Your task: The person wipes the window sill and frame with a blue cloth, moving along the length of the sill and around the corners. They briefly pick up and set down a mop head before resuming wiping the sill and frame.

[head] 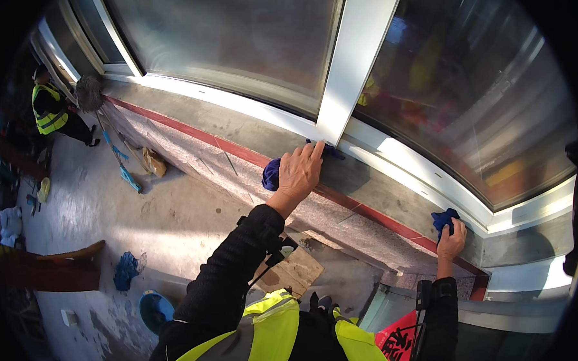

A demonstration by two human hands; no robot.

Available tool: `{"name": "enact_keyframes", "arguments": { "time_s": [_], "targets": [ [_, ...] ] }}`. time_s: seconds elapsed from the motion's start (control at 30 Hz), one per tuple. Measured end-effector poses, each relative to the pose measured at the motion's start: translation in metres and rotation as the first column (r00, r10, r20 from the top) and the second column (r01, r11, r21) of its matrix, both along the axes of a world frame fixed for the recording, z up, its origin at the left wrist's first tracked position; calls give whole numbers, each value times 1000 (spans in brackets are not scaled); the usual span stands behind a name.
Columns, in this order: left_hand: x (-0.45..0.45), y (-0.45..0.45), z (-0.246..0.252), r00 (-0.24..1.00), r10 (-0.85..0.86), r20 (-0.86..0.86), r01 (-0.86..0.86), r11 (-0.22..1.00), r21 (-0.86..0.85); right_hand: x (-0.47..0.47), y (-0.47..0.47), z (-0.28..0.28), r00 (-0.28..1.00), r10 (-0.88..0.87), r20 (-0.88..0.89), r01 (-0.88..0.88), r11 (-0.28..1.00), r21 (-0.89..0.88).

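My left hand (300, 173) lies over a dark blue cloth (271, 174) on the concrete window sill (361, 176), near the foot of the white window post (354, 62). Part of the cloth hangs at the sill's red tile edge, and a dark blue bit shows beyond my fingers. At the right end of the sill, my right hand (452, 238) has its fingers closed on another dark blue cloth (444, 221). Both cloths are bunched up. Large glass panes (227, 37) in white frames stand behind the sill.
A blue basin (155, 311) and a crumpled blue plastic bag (126, 270) are on the floor at lower left. A mop (88, 93) leans at the sill's far left end, near a person in a yellow vest (49, 109). Cardboard (297, 268) lies below the wall.
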State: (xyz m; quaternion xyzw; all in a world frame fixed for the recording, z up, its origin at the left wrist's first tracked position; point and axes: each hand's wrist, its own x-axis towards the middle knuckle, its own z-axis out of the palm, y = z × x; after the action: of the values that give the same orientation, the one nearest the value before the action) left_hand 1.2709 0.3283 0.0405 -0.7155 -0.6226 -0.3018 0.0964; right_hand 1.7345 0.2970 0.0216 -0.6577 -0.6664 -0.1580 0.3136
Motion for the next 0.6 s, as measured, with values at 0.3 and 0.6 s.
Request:
{"name": "enact_keyframes", "arguments": {
  "time_s": [0.3, 0.6],
  "targets": [
    [1, 3, -2, 999, 8, -37, -9, 1000, -27, 2, 1, -3, 1000, 12, 6, -12, 1000, 12],
    [1, 1, 2, 1000, 5, -13, -6, 999, -31, 2, 1, -3, 1000, 9, -13, -9, 1000, 12]
  ]
}}
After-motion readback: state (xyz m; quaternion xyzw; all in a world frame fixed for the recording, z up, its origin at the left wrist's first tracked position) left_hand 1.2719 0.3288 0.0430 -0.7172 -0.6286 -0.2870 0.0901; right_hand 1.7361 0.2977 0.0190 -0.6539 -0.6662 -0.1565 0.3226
